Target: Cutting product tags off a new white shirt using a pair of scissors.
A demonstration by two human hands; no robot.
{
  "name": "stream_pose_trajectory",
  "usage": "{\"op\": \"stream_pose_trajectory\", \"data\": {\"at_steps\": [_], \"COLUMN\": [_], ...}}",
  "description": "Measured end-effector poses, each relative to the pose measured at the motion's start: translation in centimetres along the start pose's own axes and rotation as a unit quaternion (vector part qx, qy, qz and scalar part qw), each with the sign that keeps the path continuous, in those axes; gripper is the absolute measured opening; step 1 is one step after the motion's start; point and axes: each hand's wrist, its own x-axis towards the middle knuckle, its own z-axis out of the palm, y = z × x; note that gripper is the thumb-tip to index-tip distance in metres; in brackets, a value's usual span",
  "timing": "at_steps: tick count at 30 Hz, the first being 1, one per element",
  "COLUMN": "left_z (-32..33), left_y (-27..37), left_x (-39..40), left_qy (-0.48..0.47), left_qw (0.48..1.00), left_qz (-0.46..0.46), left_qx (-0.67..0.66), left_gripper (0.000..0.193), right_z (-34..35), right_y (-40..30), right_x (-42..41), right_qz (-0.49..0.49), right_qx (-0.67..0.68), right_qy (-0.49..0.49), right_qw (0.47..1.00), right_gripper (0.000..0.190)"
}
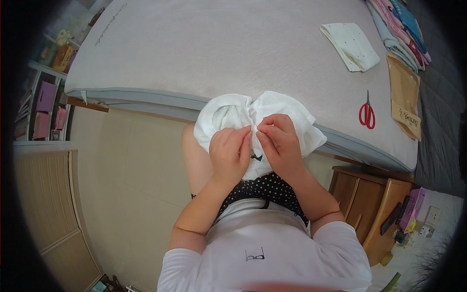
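White cloth (pixel 233 109), seemingly a garment, lies bunched over my lap against the bed's edge. A gathered seam runs down its middle, and a small dark patch shows below my fingers. My left hand (pixel 230 153) pinches the seam between thumb and forefinger. Just to the right, my right hand (pixel 280 142) pinches the same seam, its fingertips nearly touching those of the left. Anything as fine as a needle or thread between the fingertips is too small to make out.
On the pale mattress (pixel 219 47) lie red-handled scissors (pixel 367 113), a folded white cloth (pixel 351 46) and a brown paper bag (pixel 405 95). Folded fabrics (pixel 401 33) are stacked at the far right. A wooden bedside cabinet (pixel 368 197) stands right of me, shelves (pixel 43 102) at left.
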Motion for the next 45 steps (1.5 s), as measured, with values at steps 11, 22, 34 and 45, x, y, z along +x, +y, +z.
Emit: {"op": "stream_pose_trajectory", "data": {"at_steps": [11,22,34,45], "left_z": [0.3,1.2,2.0,2.3], "left_y": [-0.1,0.6,0.5,0.2], "left_x": [-0.1,0.6,-0.1,-0.3], "left_qy": [0.012,-0.002,-0.042,-0.031], "left_qw": [0.999,0.988,0.952,0.966], "left_qz": [-0.035,-0.098,-0.218,-0.174], "left_qx": [-0.024,-0.116,-0.211,-0.190], "left_gripper": [0.006,0.005,0.006,0.006], "right_z": [-0.1,-15.6,-20.9,-7.9], "right_y": [0.6,10.1,13.6,1.5], "right_x": [0.0,-0.7,-1.9,-4.5], "right_qz": [0.025,0.114,0.315,0.309], "right_qx": [-0.005,-0.403,-0.495,0.499], "right_qy": [-0.010,0.254,0.116,-0.186], "right_qw": [1.000,0.872,0.801,0.788], "right_gripper": [0.013,0.028,0.050,0.062]}}
